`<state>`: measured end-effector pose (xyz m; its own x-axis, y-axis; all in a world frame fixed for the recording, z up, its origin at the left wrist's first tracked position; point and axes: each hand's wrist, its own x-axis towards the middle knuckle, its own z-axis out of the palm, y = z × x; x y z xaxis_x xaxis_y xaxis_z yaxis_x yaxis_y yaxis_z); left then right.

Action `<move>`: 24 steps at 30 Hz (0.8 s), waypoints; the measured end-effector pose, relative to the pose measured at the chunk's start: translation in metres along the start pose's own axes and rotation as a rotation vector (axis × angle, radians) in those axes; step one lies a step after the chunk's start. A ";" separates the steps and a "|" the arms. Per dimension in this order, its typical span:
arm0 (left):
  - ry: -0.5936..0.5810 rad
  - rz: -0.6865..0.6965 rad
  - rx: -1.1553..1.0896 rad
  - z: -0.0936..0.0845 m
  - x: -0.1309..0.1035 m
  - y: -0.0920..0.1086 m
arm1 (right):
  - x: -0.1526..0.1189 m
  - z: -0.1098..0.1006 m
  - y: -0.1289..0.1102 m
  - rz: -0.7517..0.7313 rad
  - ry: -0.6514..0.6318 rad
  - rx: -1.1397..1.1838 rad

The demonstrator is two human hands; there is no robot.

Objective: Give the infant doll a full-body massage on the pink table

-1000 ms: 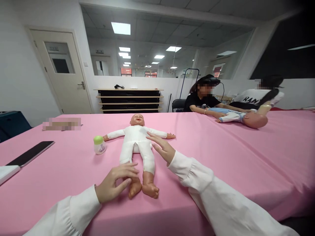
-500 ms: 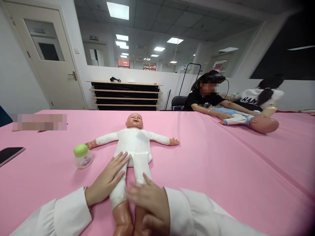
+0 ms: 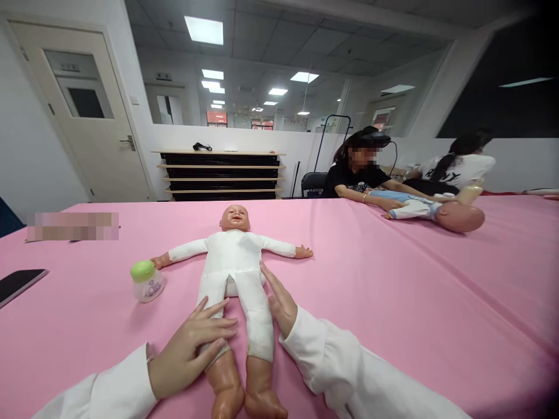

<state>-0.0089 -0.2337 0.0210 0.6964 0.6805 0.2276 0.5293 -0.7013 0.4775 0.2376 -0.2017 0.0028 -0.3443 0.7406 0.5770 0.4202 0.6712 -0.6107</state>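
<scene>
**Steadying a baby doll by its legs on the pink tabletop**

Resting flat on its back, the baby doll [image 3: 236,267] lies straight ahead of both hands, feet toward the person, arms spread wide. The left hand [image 3: 190,346] lies open over the doll's leg on that side, fingers spread across the white cloth just above the bare shin; nothing is gripped. The right hand [image 3: 279,299] stands on edge, palm pressed against the outside of the other thigh, also released rather than closed.

The cloth-covered trunk and thighs look soft and likely give under pressure, while the head, forearms and lower legs seem hard, smooth plastic; it is probably light. The thighs or trunk should offer the surest hold.

A small green-capped bottle [image 3: 146,281] stands just beyond the left hand, beside the doll's arm, and a dark phone [image 3: 20,283] lies well out to the left. To the right of the right hand the pink tabletop [image 3: 393,302] runs open; other people work on another doll [image 3: 437,212] far off on that side.
</scene>
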 end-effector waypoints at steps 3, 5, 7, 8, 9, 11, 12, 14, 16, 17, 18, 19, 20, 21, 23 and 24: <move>-0.029 0.083 -0.095 0.001 -0.004 0.004 | 0.003 0.007 0.005 -0.106 -0.233 -0.056; -0.015 0.102 -0.199 0.001 -0.007 0.006 | 0.002 0.009 0.004 -0.155 -0.360 -0.080; 0.018 0.081 -0.325 0.001 -0.011 0.009 | -0.001 0.009 0.000 -0.149 -0.402 -0.096; 0.035 0.065 -0.387 0.000 -0.013 0.011 | -0.005 0.008 -0.003 -0.138 -0.412 -0.107; 0.048 0.050 -0.447 -0.001 -0.016 0.015 | -0.010 0.008 -0.007 -0.128 -0.423 -0.118; 0.052 0.023 -0.570 -0.002 -0.024 0.022 | -0.024 0.006 -0.020 -0.108 -0.439 -0.132; 0.048 0.012 -0.632 -0.003 -0.028 0.026 | -0.031 0.004 -0.027 -0.095 -0.438 -0.127; 0.034 0.000 -0.753 -0.004 -0.036 0.031 | -0.047 0.000 -0.042 -0.068 -0.432 -0.075; 0.041 -0.016 -0.867 -0.004 -0.042 0.034 | -0.057 -0.006 -0.056 -0.056 -0.430 0.040; 0.067 -0.037 -0.915 -0.005 -0.043 0.033 | -0.060 -0.011 -0.062 -0.051 -0.432 0.114; 0.107 -0.072 -0.946 -0.006 -0.043 0.032 | -0.059 -0.015 -0.067 -0.046 -0.434 0.183; 0.159 -0.123 -0.948 -0.007 -0.041 0.030 | -0.057 -0.020 -0.070 -0.041 -0.423 0.232; 0.220 -0.181 -0.917 -0.009 -0.038 0.026 | -0.051 -0.025 -0.072 -0.041 -0.397 0.248; 0.282 -0.235 -0.852 -0.012 -0.033 0.022 | -0.043 -0.029 -0.071 -0.052 -0.360 0.231; 0.372 -0.282 -0.651 -0.018 -0.019 0.009 | -0.023 -0.032 -0.062 -0.102 -0.289 0.117; 0.390 -0.273 -0.542 -0.020 -0.012 0.002 | -0.011 -0.032 -0.054 -0.126 -0.262 0.046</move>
<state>-0.0255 -0.2390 0.0365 0.2962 0.9137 0.2784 0.2747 -0.3606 0.8913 0.2454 -0.2475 0.0463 -0.5988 0.6301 0.4944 0.3236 0.7550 -0.5703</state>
